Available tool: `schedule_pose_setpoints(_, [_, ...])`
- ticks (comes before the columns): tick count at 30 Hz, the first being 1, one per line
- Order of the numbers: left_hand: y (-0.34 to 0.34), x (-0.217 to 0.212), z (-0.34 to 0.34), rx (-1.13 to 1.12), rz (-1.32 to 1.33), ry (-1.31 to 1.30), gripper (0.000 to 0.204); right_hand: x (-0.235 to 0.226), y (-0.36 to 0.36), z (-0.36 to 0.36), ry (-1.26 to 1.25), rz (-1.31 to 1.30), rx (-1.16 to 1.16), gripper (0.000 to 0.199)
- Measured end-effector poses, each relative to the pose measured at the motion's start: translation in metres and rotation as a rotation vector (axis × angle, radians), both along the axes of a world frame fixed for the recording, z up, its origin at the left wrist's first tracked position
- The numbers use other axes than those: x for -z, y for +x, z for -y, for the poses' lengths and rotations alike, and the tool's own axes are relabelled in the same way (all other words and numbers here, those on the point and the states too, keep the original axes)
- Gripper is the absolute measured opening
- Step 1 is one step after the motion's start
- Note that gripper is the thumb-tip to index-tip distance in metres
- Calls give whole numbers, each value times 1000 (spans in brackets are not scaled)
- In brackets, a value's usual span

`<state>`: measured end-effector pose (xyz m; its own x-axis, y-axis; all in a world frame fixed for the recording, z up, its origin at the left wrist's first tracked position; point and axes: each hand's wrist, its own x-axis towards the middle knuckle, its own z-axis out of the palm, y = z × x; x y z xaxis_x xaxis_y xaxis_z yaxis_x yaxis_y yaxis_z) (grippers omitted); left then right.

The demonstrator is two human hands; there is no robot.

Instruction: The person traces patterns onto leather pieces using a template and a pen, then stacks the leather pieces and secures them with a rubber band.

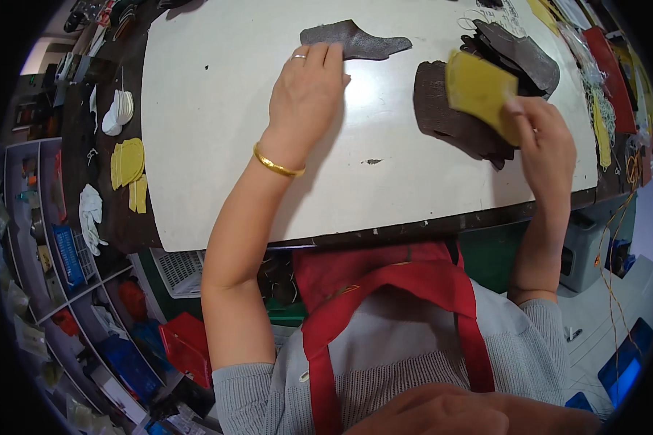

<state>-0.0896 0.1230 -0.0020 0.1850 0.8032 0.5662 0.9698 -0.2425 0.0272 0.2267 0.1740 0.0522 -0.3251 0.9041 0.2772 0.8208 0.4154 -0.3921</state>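
Observation:
My right hand [548, 141] pinches a yellow flat cut piece [479, 87] by its right edge, between thumb and fingers. It is held over a dark brown stack of cut leather pieces [432, 98] and covers part of it. Outstretched together, the fingers of my left hand [308, 94] rest on the near edge of a single dark leather piece [366, 48], which lies flat near the board's far side. This piece has a curved, pointed right end. Behind the yellow piece, more dark leather pieces [530, 58] form an overlapping pile.
The white board [218, 145] covers most of the table. Yellow pieces [128, 163], white rounded pieces [120, 112] and a white glove [91, 214] lie left of it. At right are a red flat item [611, 76] and tangled threads. Compartmented shelving [40, 152] stands lower left.

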Motion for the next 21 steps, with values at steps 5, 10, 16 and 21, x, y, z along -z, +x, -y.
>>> schedule_pose_setpoints(5, [8,3,54,-79,-72,-135,24,-1,20,8,-302,-478,35,32])
schedule_pose_setpoints(10, [37,-3,127,-110,-35,-160,24,14,3,22,-333,-519,-76,24])
schedule_pose_setpoints(16, [33,-18,149,153,525,-317,28,24,-6,29,-363,-556,-168,22])
schedule_pose_setpoints(21, [-20,-23,140,40,371,-145,22,22,-4,36,-385,-582,-151,23])
